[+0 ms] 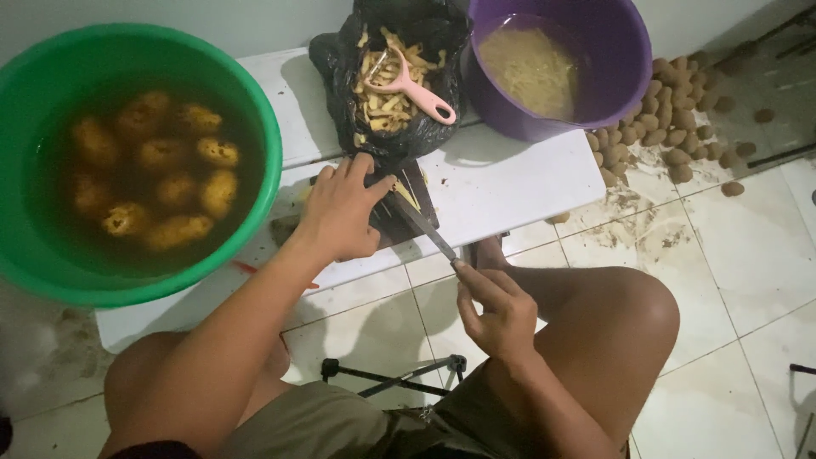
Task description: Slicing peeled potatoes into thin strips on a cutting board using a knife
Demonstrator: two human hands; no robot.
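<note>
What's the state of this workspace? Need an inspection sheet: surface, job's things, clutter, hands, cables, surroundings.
Surface: low white board over tiled floor, dark cutting board on it.
Job's things: knife with its blade over the cutting board; pale potato piece under the left hand, mostly hidden.
Clutter: black bag of peelings with pink peeler on top.
Hands: left hand pressed down on the cutting board; right hand gripping the knife handle.
Cables: nothing seen.
Surroundings: green basin of peeled potatoes in water, purple bucket of cut strips in water, unpeeled potatoes heaped on dirty floor.
</note>
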